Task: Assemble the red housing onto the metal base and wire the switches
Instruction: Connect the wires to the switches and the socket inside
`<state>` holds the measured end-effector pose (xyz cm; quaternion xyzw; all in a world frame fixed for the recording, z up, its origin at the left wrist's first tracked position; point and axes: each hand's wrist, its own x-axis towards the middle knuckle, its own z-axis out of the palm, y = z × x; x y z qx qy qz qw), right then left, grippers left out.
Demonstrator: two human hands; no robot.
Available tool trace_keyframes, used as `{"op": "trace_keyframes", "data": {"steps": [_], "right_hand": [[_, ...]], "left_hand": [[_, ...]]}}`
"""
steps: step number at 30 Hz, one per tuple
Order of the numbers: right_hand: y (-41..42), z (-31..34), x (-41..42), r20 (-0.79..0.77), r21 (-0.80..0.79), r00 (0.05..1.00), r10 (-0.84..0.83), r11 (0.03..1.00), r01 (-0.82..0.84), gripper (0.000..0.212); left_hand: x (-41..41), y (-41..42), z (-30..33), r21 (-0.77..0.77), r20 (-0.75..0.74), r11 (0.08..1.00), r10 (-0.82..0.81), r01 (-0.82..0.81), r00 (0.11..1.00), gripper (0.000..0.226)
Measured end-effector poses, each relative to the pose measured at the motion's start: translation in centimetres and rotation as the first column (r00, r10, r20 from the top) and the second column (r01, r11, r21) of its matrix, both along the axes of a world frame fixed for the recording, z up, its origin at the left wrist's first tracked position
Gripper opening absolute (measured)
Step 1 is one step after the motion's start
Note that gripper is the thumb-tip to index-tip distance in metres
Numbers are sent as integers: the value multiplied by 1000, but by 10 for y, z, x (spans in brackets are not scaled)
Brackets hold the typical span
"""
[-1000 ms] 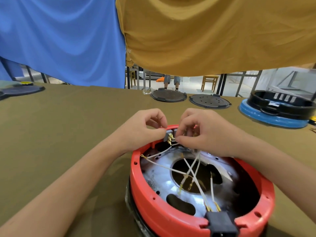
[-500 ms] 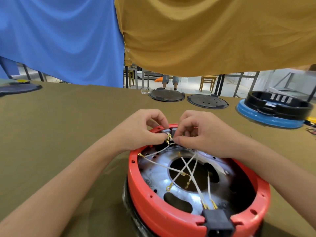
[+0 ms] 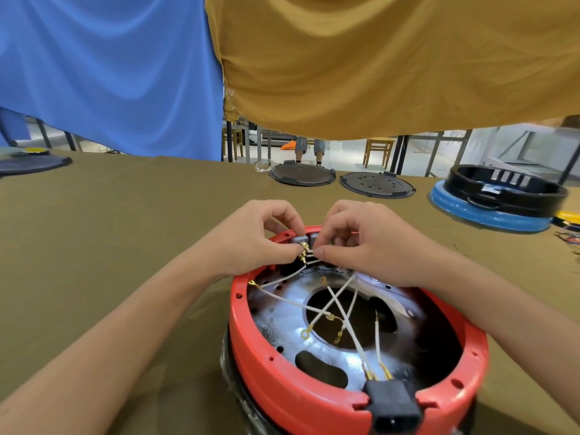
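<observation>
Red housing sits on metal base, lower centre of frame. Left hand pinches grey switch at far rim; right hand pinches white wire against its gold terminals.

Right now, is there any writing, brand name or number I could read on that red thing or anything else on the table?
No readable text anywhere in this view.
red housing: plain, no lettering visible.
black socket on its near rim: no marking legible.
grey switch between the left hand and right hand: mostly hidden, nothing readable.
black and blue unit at the far right: pale bars only, no letters.
</observation>
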<state>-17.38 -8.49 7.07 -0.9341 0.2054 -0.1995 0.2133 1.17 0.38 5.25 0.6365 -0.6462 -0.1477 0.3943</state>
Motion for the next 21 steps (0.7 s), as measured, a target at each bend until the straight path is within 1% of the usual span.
{"op": "trace_keyframes", "data": {"steps": [6, 15, 21], "right_hand": [[-2, -1, 2, -4, -15, 1000, -16, 1000, 16, 6], [-1, -1, 4, -18, -71, 999, -26, 997, 25, 5], [-1, -1, 4, 6, -72, 999, -33, 997, 33, 3]], "left_hand": [[-1, 0, -1, -23, 12, 999, 29, -28, 1000, 15], [-3, -1, 3, -65, 107, 997, 56, -49, 993, 18], [-1, -1, 2, -65, 90, 997, 51, -45, 995, 19]]}}
